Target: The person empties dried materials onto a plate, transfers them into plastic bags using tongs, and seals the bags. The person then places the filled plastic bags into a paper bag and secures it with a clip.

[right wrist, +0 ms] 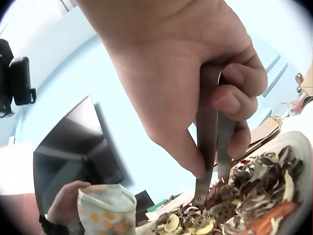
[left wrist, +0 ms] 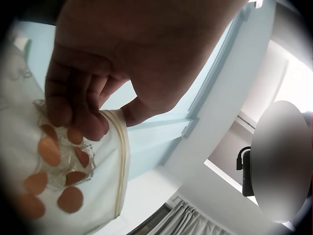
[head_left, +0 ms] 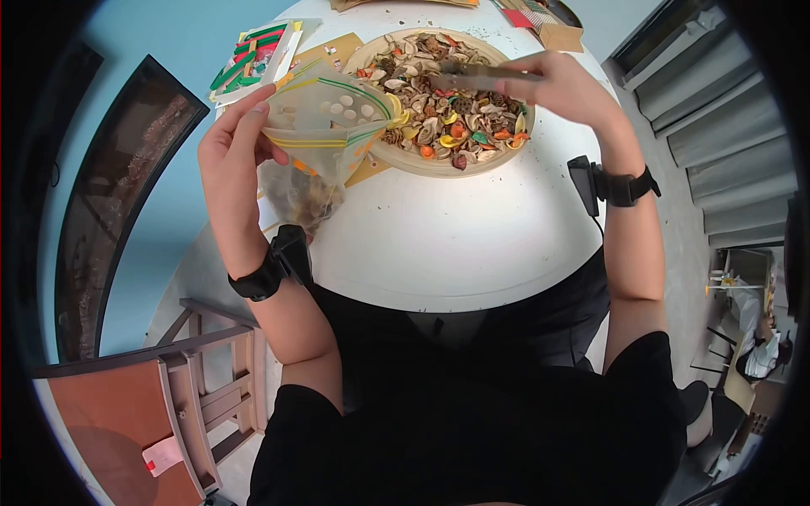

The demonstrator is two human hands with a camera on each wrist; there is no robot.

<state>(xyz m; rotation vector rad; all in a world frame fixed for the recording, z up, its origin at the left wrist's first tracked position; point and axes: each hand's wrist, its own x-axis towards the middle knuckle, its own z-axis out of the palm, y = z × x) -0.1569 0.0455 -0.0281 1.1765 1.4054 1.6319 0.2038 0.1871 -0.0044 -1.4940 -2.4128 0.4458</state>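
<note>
My left hand pinches the rim of a zip bag, translucent with orange dots and a green and yellow seal. Its mouth gapes toward a round, light-coloured tray. Dried potpourri in brown, cream, orange and yellow pieces fills the tray. Over its right side, my right hand grips flat metal tongs, arms pointing down. In the right wrist view the tong tips reach into the potpourri; whether they hold a piece I cannot tell. Below the zip bag sits a clear bag with brownish contents.
On the white round table, small crumbs lie around the tray. A white box with green and red strips stands at the back left. Cardboard packets lie at the back right. A wooden chair stands at the lower left.
</note>
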